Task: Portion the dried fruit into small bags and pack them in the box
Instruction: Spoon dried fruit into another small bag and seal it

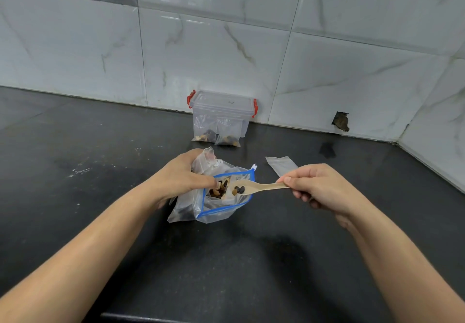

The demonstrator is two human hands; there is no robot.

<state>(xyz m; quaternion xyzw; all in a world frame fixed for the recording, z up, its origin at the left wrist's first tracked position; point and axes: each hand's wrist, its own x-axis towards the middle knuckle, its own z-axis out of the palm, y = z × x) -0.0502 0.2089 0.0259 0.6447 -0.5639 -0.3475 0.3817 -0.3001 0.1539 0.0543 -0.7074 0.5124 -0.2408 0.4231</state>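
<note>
We note the right hand [317,189] gripping a loaded wooden spoon [254,189] over the blue-rimmed bag [221,207]; left hand [181,176] fingers pinch its mouth. Advise keeping the spoon level. The box [222,111] sits behind the bag.

Counts: 1 lidded clear box [222,107]; 2 filled small bags [216,131] in front of it; 1 empty small bag [281,165]; 1 blue-zip bag [226,197]; 1 wooden spoon [261,187]; 2 hands.
</note>
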